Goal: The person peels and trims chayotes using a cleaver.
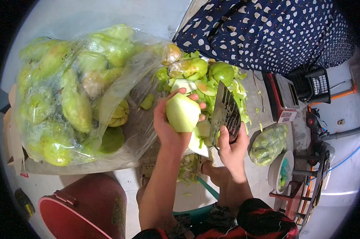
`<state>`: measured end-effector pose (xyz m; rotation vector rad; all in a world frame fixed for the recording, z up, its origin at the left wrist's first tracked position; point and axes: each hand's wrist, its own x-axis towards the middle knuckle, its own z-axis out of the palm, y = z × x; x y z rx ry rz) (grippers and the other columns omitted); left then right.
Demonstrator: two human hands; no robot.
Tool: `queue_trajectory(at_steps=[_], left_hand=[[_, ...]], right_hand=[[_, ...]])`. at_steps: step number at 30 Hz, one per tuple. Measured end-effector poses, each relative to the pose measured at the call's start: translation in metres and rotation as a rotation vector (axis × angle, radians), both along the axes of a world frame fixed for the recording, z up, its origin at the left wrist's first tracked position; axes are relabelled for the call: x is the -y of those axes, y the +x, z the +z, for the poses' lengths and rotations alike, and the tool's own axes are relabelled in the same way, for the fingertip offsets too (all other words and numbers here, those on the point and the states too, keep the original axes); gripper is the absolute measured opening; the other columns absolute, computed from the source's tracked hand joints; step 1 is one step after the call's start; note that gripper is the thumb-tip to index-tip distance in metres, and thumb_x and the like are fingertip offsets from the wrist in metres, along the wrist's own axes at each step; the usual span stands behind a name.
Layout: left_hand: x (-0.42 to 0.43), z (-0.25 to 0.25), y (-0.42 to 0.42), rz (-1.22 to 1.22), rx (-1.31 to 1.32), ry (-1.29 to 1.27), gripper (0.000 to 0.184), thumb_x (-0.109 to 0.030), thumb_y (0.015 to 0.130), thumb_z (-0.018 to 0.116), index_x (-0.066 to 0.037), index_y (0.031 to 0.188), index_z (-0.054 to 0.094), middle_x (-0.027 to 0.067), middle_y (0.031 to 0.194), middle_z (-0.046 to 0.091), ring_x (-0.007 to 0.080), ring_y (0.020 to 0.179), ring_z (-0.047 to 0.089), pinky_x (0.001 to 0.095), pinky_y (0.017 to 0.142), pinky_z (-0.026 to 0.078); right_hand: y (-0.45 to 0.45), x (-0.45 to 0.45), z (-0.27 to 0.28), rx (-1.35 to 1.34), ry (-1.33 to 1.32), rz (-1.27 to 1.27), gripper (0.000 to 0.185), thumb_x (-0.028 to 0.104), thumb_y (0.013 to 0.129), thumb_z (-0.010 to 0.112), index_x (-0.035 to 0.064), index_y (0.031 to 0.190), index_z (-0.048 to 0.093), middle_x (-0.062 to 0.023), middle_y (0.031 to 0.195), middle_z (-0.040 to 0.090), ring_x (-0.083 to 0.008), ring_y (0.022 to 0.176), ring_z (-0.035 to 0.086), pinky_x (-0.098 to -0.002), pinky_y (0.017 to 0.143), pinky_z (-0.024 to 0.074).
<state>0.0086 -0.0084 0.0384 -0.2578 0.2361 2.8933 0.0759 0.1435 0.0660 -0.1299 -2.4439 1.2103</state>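
Note:
A pale green peeled chayote (182,113) rests in my left hand (168,133), whose fingers curl round its far side. To the right, my right hand (234,149) is wrapped round the handle of a wide-bladed knife (224,109). The dark, wet-looking blade points up, apart from the chayote. Just beyond my hands, unpeeled chayotes (221,73) lie on a heap of green peelings (240,95). At the left, a clear plastic bag (108,101) holds several more chayotes, some with brown patches.
A red bucket (86,203) stands below the table's (124,157) near edge. At the right are a red scale (281,97), a black basket (310,83), a filled plastic bag (269,143) and a white bucket (273,171). Dark patterned cloth (259,34) hangs at the far side.

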Motion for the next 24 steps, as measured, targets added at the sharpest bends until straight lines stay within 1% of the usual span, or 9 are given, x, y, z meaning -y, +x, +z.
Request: queue_trajectory(at_steps=[2, 4, 7, 8, 10, 15, 17, 20, 24], left_hand=[[0.004, 0.0, 0.0, -0.021, -0.059, -0.062, 0.052, -0.045, 0.09, 0.039, -0.005, 0.12, 0.055, 0.0165, 0.103, 0.065, 0.0353, 0.089, 0.065, 0.0434, 0.064, 0.053], [0.009, 0.006, 0.001, 0.05, -0.261, -0.516, 0.048, -0.036, 0.089, 0.043, -0.001, 0.119, 0.054, 0.0184, 0.1, 0.065, 0.0343, 0.084, 0.067, 0.0407, 0.059, 0.053], [0.01, 0.011, 0.0, 0.082, -0.244, -0.708, 0.06, -0.045, 0.083, 0.04, 0.002, 0.119, 0.054, 0.0205, 0.099, 0.065, 0.0356, 0.081, 0.066, 0.0393, 0.053, 0.053], [0.012, 0.012, -0.001, 0.084, -0.243, -0.711, 0.06, -0.045, 0.083, 0.04, 0.002, 0.119, 0.054, 0.0205, 0.099, 0.065, 0.0356, 0.081, 0.066, 0.0393, 0.053, 0.053], [0.018, 0.012, -0.002, -0.014, -0.1, -0.188, 0.063, -0.047, 0.084, 0.039, 0.002, 0.12, 0.054, 0.0205, 0.099, 0.065, 0.0357, 0.08, 0.067, 0.0391, 0.053, 0.053], [0.027, 0.011, -0.003, -0.076, -0.059, -0.09, 0.063, -0.048, 0.086, 0.038, 0.001, 0.122, 0.054, 0.0203, 0.099, 0.064, 0.038, 0.08, 0.067, 0.0407, 0.054, 0.055], [0.033, 0.014, -0.001, -0.088, -0.07, -0.101, 0.063, -0.049, 0.087, 0.039, 0.0, 0.123, 0.053, 0.0203, 0.099, 0.064, 0.0391, 0.081, 0.067, 0.0421, 0.056, 0.056], [0.059, 0.023, 0.01, 0.028, -0.145, -0.261, 0.065, -0.052, 0.091, 0.047, 0.0, 0.129, 0.049, 0.0201, 0.102, 0.064, 0.0397, 0.086, 0.067, 0.0447, 0.064, 0.06], [0.123, 0.079, 0.056, 0.343, -0.134, -0.842, 0.063, -0.051, 0.093, 0.047, -0.004, 0.135, 0.047, 0.0195, 0.105, 0.064, 0.0342, 0.085, 0.068, 0.0402, 0.063, 0.059]], right_hand=[[0.0, 0.0, 0.003, -0.013, 0.029, 0.005, 0.027, 0.006, 0.088, 0.065, 0.0024, 0.075, 0.042, -0.0048, 0.052, 0.049, -0.0085, 0.045, 0.042, -0.0277, 0.043, 0.0354], [0.001, 0.004, 0.01, -0.092, 0.181, 0.0, 0.03, 0.006, 0.087, 0.067, 0.0035, 0.072, 0.04, -0.004, 0.051, 0.048, -0.008, 0.045, 0.042, -0.0276, 0.043, 0.0344], [0.002, -0.002, 0.004, -0.134, 0.184, -0.001, 0.032, 0.008, 0.086, 0.068, 0.0038, 0.072, 0.04, -0.0034, 0.051, 0.047, -0.0074, 0.047, 0.041, -0.0272, 0.043, 0.034], [0.002, -0.002, 0.005, -0.133, 0.181, 0.002, 0.032, 0.008, 0.086, 0.068, 0.0038, 0.072, 0.04, -0.0034, 0.051, 0.047, -0.0074, 0.047, 0.041, -0.0272, 0.043, 0.034], [0.002, -0.003, 0.008, -0.127, 0.09, -0.017, 0.029, 0.008, 0.086, 0.069, 0.0032, 0.074, 0.043, -0.0023, 0.054, 0.049, -0.0071, 0.049, 0.041, -0.0259, 0.045, 0.0346], [0.001, -0.016, 0.008, -0.124, -0.168, -0.003, 0.018, 0.008, 0.089, 0.067, 0.0016, 0.086, 0.051, -0.0003, 0.065, 0.056, -0.0069, 0.051, 0.045, -0.0235, 0.046, 0.0369], [-0.002, -0.022, 0.017, -0.132, -0.43, 0.02, 0.015, 0.007, 0.093, 0.061, 0.002, 0.094, 0.047, -0.001, 0.056, 0.048, -0.0099, 0.041, 0.045, -0.0259, 0.038, 0.0376], [-0.004, -0.045, 0.033, -0.202, -0.484, -0.029, 0.017, 0.012, 0.094, 0.061, 0.0046, 0.092, 0.045, -0.0014, 0.055, 0.043, -0.012, 0.04, 0.042, -0.0278, 0.037, 0.0374], [-0.005, -0.088, 0.029, -0.249, -0.796, -0.135, 0.016, 0.011, 0.093, 0.06, 0.0082, 0.092, 0.044, 0.0009, 0.058, 0.037, -0.011, 0.043, 0.036, -0.0281, 0.039, 0.0344]])
